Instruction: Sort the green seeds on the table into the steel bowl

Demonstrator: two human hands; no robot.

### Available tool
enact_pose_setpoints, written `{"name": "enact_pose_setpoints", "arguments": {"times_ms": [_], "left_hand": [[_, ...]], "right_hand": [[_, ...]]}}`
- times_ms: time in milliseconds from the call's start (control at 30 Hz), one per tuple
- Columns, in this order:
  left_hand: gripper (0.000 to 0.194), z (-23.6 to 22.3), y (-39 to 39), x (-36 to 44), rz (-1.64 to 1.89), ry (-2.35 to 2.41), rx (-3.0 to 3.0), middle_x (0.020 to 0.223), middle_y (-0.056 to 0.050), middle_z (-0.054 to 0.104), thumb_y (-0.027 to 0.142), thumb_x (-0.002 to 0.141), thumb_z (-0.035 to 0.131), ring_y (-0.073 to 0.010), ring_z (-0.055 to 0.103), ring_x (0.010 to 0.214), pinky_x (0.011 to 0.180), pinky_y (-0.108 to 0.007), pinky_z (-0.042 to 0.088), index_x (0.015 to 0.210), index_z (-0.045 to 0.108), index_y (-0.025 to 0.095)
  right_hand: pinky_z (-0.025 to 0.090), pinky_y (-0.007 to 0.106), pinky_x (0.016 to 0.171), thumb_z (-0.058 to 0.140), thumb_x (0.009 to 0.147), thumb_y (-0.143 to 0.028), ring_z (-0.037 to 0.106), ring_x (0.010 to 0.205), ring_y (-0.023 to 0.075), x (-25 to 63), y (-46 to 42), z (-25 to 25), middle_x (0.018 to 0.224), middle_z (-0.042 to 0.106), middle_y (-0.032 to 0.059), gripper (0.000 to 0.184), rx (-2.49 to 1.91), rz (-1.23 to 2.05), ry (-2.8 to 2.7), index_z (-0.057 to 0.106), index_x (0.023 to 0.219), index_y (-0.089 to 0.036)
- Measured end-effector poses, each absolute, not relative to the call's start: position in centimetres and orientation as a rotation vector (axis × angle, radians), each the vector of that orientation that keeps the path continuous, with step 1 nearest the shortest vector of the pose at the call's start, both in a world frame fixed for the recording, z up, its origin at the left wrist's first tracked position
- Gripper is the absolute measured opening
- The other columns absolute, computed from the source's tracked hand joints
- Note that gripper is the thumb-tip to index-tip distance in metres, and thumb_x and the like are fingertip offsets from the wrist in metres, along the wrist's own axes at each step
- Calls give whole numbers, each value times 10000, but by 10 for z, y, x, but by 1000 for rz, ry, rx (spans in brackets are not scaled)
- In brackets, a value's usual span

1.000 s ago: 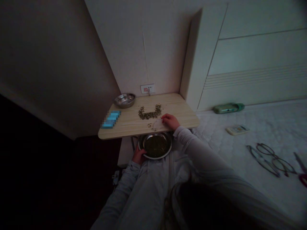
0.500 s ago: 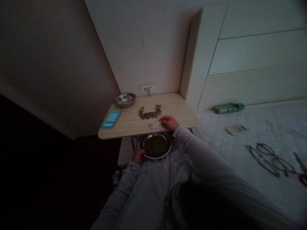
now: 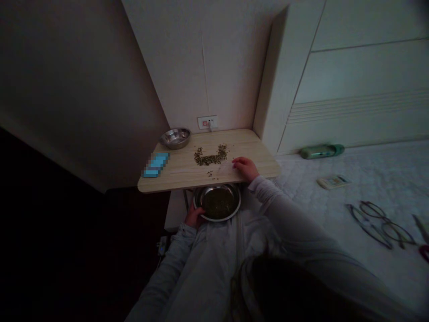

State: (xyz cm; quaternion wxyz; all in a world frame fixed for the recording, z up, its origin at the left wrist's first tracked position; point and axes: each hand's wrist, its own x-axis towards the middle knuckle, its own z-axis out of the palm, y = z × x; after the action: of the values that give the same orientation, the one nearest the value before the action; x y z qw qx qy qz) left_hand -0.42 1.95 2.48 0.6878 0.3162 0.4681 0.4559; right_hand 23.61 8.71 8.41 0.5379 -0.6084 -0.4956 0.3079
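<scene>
My left hand grips the left rim of a steel bowl holding dark green beans, kept just under the front edge of a small wooden table. My right hand rests on the table near its front edge, fingers closed on a small white card. A pile of green beans lies on the table just beyond the card. A few loose beans sit near the front edge.
An empty steel bowl stands at the table's back left, a blue flat object on its left side. A wall socket is behind. On the bed to the right lie a green case, a remote and glasses.
My right hand with the white card has moved back from the front edge, a little to the right. The left hand still holds the bowl.
</scene>
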Motion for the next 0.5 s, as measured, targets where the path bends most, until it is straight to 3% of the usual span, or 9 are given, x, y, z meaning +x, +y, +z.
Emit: {"name": "enact_pose_setpoints", "arguments": {"times_ms": [500], "left_hand": [[750,23,20,-4,1008,1034,682,835,-14,640,66,467,534,-224,608,755,553,-307,501,1191,445,239]], "right_hand": [[336,225,550,484,588,-183,450,539,91,230,81,88,557,551,-44,184,-1506,773,-1267,618,713,-170]]}}
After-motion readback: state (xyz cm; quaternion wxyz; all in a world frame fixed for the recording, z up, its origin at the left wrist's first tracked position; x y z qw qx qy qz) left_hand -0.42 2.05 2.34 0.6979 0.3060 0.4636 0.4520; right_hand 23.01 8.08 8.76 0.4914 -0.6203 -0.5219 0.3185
